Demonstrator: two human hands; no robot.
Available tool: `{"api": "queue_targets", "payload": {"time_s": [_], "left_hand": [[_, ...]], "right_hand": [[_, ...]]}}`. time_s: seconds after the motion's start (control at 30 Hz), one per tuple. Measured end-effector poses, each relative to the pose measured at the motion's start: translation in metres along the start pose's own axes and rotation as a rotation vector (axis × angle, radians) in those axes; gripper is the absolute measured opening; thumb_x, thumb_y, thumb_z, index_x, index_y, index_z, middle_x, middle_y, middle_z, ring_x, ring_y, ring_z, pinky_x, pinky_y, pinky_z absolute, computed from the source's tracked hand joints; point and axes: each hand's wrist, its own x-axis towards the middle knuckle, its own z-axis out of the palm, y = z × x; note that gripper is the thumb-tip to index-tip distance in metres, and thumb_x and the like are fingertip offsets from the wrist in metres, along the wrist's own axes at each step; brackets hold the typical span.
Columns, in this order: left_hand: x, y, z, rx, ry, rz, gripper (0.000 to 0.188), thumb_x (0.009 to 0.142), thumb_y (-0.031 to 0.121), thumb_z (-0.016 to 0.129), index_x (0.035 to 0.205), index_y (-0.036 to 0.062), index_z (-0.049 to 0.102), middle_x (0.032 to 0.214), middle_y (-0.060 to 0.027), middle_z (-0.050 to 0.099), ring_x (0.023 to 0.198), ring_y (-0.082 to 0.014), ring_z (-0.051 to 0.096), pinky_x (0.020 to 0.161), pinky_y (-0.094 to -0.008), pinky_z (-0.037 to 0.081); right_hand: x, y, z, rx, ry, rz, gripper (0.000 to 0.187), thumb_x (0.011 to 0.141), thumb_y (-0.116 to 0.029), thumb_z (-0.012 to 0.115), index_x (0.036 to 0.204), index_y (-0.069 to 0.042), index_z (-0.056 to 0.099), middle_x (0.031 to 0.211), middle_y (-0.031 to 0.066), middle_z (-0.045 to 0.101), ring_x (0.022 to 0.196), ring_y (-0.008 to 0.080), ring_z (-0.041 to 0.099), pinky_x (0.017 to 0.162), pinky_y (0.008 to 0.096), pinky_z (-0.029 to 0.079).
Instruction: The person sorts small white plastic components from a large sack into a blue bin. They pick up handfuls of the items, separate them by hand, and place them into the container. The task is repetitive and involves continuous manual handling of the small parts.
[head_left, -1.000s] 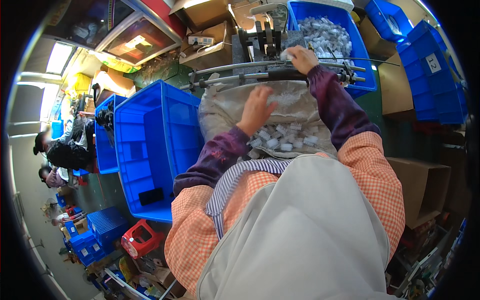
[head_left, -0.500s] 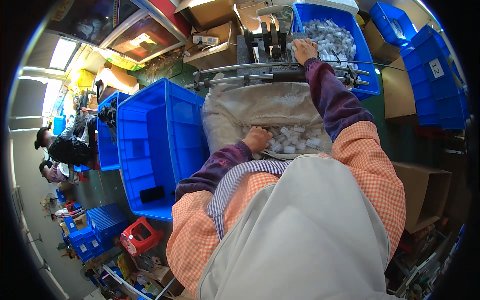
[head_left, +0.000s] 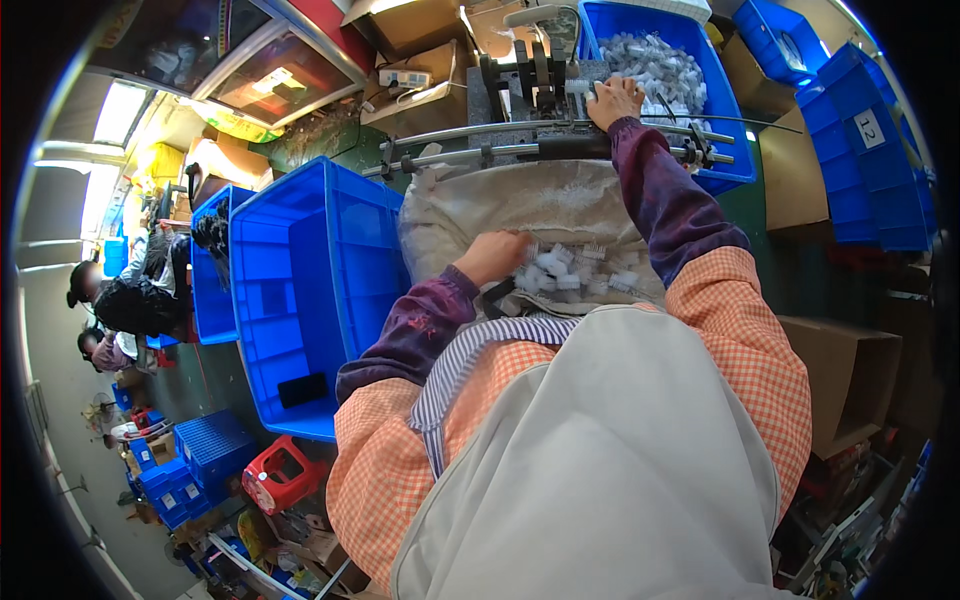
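At the machine [head_left: 535, 85], my right hand [head_left: 614, 102] is closed with its fingertips on a white plastic piece [head_left: 577, 88] beside the dark metal rollers. My left hand [head_left: 495, 256] hovers over the near cloth, at the left of a heap of white toothed plastic pieces [head_left: 560, 268]; motion smears its fingers, so I cannot make out whether they hold anything. The beige cloth [head_left: 520, 190] hangs as a trough between the machine and my lap. Behind my right hand, a blue bin [head_left: 735, 135] is filled with many similar white pieces.
Horizontal metal rods [head_left: 450, 155] cross between me and the machine. A large blue crate [head_left: 365, 250] stands at my left, with a dark flat object [head_left: 302, 390] inside. A red stool [head_left: 283, 475], cardboard boxes [head_left: 840, 380] and stacked blue crates [head_left: 865, 150] surround me. People are far left.
My left hand has lifted out from the heap of white pieces and moved slightly away and left. My right hand stays at the machine, with a white piece now showing at its fingertips.
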Motion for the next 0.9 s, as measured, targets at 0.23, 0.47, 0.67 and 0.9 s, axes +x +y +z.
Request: {"api": "queue_targets", "payload": {"time_s": [0.23,0.47,0.67,0.9], "left_hand": [[0.017,-0.008,-0.018,0.034,0.286,-0.013,0.029,0.080,0.011,0.051,0.109,0.0054,0.051,0.103,-0.0173,0.053,0.097,-0.0352,0.053,0.080,-0.0412,0.044],[0.017,0.017,-0.032,-0.106,0.374,-0.157,0.025,0.082,0.012,0.050,0.107,0.0089,0.051,0.099,-0.0165,0.052,0.091,-0.0338,0.054,0.076,-0.0407,0.045],[0.015,0.014,-0.033,-0.123,0.546,-0.189,0.015,0.084,0.013,0.052,0.097,0.0088,0.054,0.091,-0.0128,0.051,0.086,-0.0322,0.054,0.070,-0.0399,0.044],[0.035,0.028,-0.050,-0.279,0.824,0.025,0.013,0.083,0.010,0.057,0.093,0.0032,0.055,0.086,-0.0096,0.057,0.080,-0.0245,0.055,0.068,-0.0324,0.045]], "right_hand": [[0.001,-0.044,0.010,0.045,-0.004,-0.047,0.028,0.080,-0.030,0.049,0.096,-0.012,0.063,0.104,0.0080,0.056,0.108,0.0276,0.041,0.091,0.0465,0.025],[-0.001,-0.054,0.005,0.060,-0.014,-0.051,0.028,0.081,-0.027,0.046,0.097,-0.011,0.063,0.104,0.0081,0.057,0.110,0.0268,0.042,0.094,0.0484,0.024],[0.002,-0.010,0.003,0.056,-0.033,-0.049,0.029,0.081,-0.028,0.045,0.099,-0.012,0.062,0.106,0.0082,0.057,0.105,0.0272,0.049,0.090,0.0452,0.031],[0.034,0.026,-0.014,-0.063,-0.246,0.022,0.027,0.083,-0.029,0.045,0.100,-0.014,0.059,0.105,0.0111,0.058,0.099,0.0269,0.057,0.082,0.0445,0.040]]}}
